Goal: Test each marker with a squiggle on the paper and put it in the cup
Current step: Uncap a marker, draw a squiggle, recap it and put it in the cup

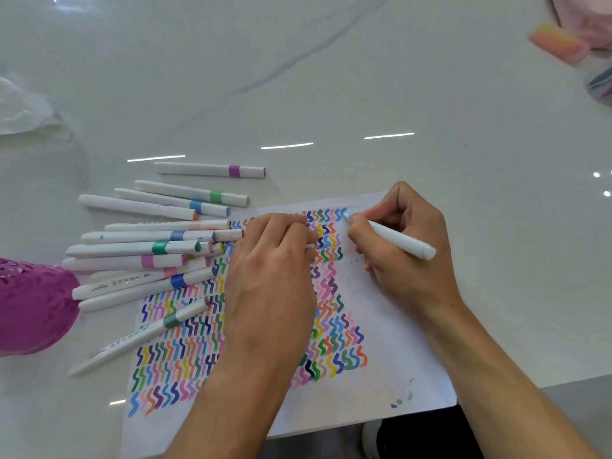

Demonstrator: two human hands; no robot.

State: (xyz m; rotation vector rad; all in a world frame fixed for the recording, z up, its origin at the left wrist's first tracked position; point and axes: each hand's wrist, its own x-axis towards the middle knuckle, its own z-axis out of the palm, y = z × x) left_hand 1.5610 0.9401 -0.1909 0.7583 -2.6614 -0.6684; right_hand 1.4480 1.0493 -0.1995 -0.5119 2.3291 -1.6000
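From the head camera, the paper (390, 326) lies slanted on the white marbled surface (331, 77), and its near edge hangs past the surface's front edge. The widest open room is beyond the paper and to its right.

Your right hand (407, 246) pinches one uncapped light-blue marker (397, 240). The white barrel slants back over your knuckles, and the tip is on the paper at the right end of the top row of squiggles, close to the far edge.

Your left hand (271, 276) rests knuckles-up on the paper with its fingers curled under. I cannot tell whether it holds anything.

Left of the paper you have a loose pile of capped markers (149, 246). I count at least twelve, but overlap hides the exact number. They are white with coloured bands. One purple-banded marker (212, 170) lies apart, beyond the pile.

One purple cup (33, 309) sits at the left frame edge, just beside the pile.
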